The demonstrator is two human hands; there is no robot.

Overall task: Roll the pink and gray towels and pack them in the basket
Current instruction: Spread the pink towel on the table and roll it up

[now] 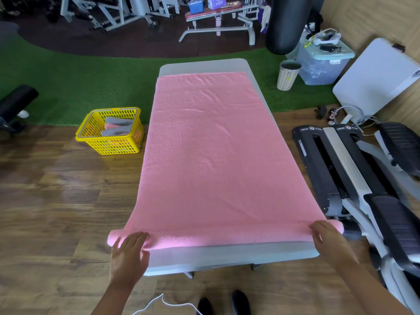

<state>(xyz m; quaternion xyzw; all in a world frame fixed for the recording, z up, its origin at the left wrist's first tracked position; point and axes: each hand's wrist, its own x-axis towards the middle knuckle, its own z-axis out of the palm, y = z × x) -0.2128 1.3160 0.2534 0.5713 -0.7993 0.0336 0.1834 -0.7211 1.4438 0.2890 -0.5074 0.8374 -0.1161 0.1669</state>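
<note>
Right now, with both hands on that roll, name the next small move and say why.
Probably push the roll forward another turn with both hands together. The left hand and right hand rest on its two ends, only the near edge of the pink towel is rolled, and the rest lies flat on the table. Even pressure should keep the roll straight.

It was a gym — a weight bench (218, 13) and white machine frames (113, 12) stood on dark matting well beyond the fingers (136, 237), a black punching bag (288, 23) hung at the far right, and a stepper machine (354, 178) lay just right of them, with green turf (79, 73) meeting wood flooring (56, 201).
</note>
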